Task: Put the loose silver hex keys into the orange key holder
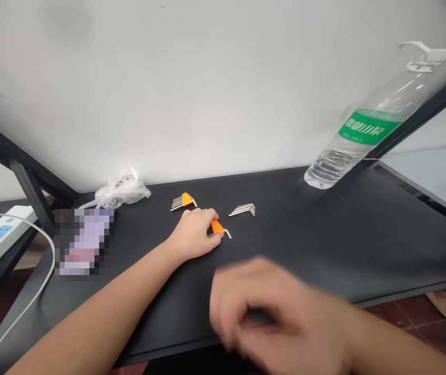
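Note:
My left hand (195, 234) lies on the black table with its thumb and fingers closed on an orange hex key holder (218, 227). One bent hex key end sticks out of this holder on the right. Just behind my hand rests another orange holder (186, 199), filled with several silver hex keys. To the right, a row of loose hex keys (243, 209) lies side by side on the table. Near the front edge my right hand (262, 312) is raised and smeared by motion. Its fingers look curled towards the thumb; whether anything is between them I cannot tell.
A large water bottle (375, 127) with a white handle stands at the back right. On the left are a clear plastic bag (123, 191), a pixelated flat object (86, 242), a white power strip (0, 234) and a white cable (47, 276). Behind the black table (324, 239) rises a pale wall.

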Motion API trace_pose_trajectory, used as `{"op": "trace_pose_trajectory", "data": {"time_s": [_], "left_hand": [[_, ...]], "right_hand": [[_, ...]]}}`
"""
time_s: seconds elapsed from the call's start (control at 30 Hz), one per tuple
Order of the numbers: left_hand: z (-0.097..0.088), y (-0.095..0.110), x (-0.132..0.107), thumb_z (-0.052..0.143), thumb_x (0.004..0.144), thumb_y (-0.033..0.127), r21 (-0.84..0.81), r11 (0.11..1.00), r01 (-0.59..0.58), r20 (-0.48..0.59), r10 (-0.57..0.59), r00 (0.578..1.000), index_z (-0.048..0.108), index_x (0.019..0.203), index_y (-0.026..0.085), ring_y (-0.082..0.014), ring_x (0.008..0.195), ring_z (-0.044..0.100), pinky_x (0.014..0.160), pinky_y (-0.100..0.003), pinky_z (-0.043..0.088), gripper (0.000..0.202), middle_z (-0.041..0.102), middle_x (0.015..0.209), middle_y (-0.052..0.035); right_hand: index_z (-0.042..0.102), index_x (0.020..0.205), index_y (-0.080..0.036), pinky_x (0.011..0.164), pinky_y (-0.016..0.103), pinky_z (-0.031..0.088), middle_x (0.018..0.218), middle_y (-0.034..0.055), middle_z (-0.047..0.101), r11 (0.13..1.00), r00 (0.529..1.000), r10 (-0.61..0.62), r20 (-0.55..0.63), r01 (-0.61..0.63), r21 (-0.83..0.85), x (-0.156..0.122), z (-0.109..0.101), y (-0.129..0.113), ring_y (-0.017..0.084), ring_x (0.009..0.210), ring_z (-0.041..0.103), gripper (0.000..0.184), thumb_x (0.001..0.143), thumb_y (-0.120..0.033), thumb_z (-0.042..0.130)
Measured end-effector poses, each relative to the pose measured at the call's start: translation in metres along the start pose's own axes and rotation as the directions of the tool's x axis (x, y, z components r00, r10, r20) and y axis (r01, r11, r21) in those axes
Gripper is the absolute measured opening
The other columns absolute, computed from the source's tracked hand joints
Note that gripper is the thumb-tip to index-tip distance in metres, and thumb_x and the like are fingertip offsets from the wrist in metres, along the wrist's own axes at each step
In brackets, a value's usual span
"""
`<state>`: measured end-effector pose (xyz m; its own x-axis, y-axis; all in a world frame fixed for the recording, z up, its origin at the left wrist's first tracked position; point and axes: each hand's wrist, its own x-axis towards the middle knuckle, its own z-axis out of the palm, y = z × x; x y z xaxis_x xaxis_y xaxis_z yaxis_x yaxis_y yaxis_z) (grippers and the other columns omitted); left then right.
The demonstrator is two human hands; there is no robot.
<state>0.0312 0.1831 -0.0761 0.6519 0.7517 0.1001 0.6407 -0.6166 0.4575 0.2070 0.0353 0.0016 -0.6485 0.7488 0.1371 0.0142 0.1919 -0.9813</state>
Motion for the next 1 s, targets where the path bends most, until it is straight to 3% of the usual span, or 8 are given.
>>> {"op": "trace_pose_trajectory", "data": {"time_s": [0.03, 0.13, 0.23, 0.37, 0.5, 0.63, 0.77, 1.0], "left_hand": [[0.000, 0.000, 0.000, 0.067, 0.083, 0.034, 0.002, 1.000, -0.010, -0.007, 0.010, 1.000, 0.063, 0.102, 0.022, -0.0237, 0.087, 0.063, 0.078, -0.037, 0.043, 0.023, 0.069, 0.089, -0.0021], [-0.001, 0.000, -0.001, 0.066, 0.083, 0.034, 0.005, 1.000, -0.029, -0.025, 0.029, 0.999, 0.063, 0.099, 0.022, -0.0233, 0.086, 0.062, 0.076, -0.036, 0.043, 0.021, 0.068, 0.088, -0.0022], [0.000, -0.001, -0.002, 0.066, 0.082, 0.032, 0.018, 0.999, -0.032, -0.026, 0.032, 0.999, 0.062, 0.098, 0.022, -0.0228, 0.084, 0.061, 0.077, -0.036, 0.042, 0.019, 0.066, 0.085, -0.0014], [0.000, -0.002, -0.002, 0.066, 0.085, 0.034, 0.031, 0.998, -0.046, -0.025, 0.047, 0.999, 0.062, 0.097, 0.023, -0.0223, 0.084, 0.061, 0.078, -0.036, 0.042, 0.017, 0.066, 0.085, -0.0011], [-0.001, -0.001, -0.003, 0.064, 0.088, 0.036, 0.057, 0.996, -0.064, -0.005, 0.064, 0.998, 0.064, 0.097, 0.023, -0.0218, 0.086, 0.060, 0.078, -0.037, 0.041, 0.016, 0.066, 0.089, -0.0012], [-0.002, -0.001, -0.004, 0.063, 0.089, 0.033, 0.077, 0.995, -0.065, 0.003, 0.065, 0.998, 0.065, 0.101, 0.023, -0.0220, 0.087, 0.060, 0.079, -0.037, 0.042, 0.016, 0.065, 0.090, -0.0019], [-0.004, -0.002, -0.005, 0.065, 0.088, 0.034, 0.056, 0.995, -0.088, -0.010, 0.089, 0.996, 0.066, 0.102, 0.024, -0.0223, 0.088, 0.060, 0.082, -0.038, 0.045, 0.018, 0.064, 0.093, -0.0029], [-0.006, -0.006, -0.007, 0.067, 0.088, 0.035, 0.037, 0.997, -0.065, -0.056, 0.067, 0.996, 0.070, 0.111, 0.025, -0.0252, 0.097, 0.061, 0.086, -0.039, 0.050, 0.025, 0.061, 0.107, -0.0078]], "right_hand": [[0.056, 0.086, -0.021, 0.074, 0.031, 0.044, 0.086, 0.0041, 0.061, 0.969, 0.989, -0.019, -0.145, -0.017, -0.247, 0.011, -0.017, 0.010, 0.017, 0.079, 0.055, 0.014, 0.093, -0.032, 0.062], [0.055, 0.091, -0.020, 0.076, 0.034, 0.041, 0.091, 0.0045, 0.058, 0.632, 0.911, -0.096, -0.401, -0.255, -0.732, 0.031, -0.057, 0.045, 0.019, 0.082, 0.051, 0.008, 0.087, -0.022, 0.062], [0.057, 0.094, -0.020, 0.081, 0.037, 0.041, 0.098, 0.0060, 0.058, 0.462, 0.912, -0.095, -0.398, -0.314, -0.830, 0.037, -0.068, 0.074, 0.021, 0.087, 0.050, 0.014, 0.087, -0.029, 0.065], [0.059, 0.092, -0.020, 0.081, 0.038, 0.038, 0.098, 0.0068, 0.056, 0.337, 0.921, -0.056, -0.385, -0.346, -0.876, 0.039, -0.060, 0.089, 0.023, 0.088, 0.049, 0.009, 0.088, -0.027, 0.061], [0.060, 0.090, -0.020, 0.080, 0.038, 0.036, 0.099, 0.0076, 0.055, 0.263, 0.908, -0.035, -0.417, -0.394, -0.881, 0.040, -0.058, 0.095, 0.024, 0.091, 0.049, 0.005, 0.086, -0.022, 0.058], [0.062, 0.100, -0.021, 0.080, 0.040, 0.036, 0.105, 0.0100, 0.056, 0.203, 0.858, -0.040, -0.513, -0.496, -0.845, 0.039, -0.067, 0.102, 0.026, 0.094, 0.050, 0.020, 0.082, -0.015, 0.056], [0.062, 0.116, -0.022, 0.090, 0.046, 0.039, 0.125, 0.0137, 0.055, 0.218, 0.813, -0.085, -0.577, -0.550, -0.807, 0.036, -0.080, 0.110, 0.032, 0.112, 0.049, 0.035, 0.081, -0.018, 0.059], [0.063, 0.119, -0.025, 0.104, 0.050, 0.037, 0.138, 0.0129, 0.053, 0.257, 0.811, -0.104, -0.575, -0.537, -0.803, 0.031, -0.093, 0.117, 0.034, 0.131, 0.043, 0.039, 0.082, -0.014, 0.058]]}}
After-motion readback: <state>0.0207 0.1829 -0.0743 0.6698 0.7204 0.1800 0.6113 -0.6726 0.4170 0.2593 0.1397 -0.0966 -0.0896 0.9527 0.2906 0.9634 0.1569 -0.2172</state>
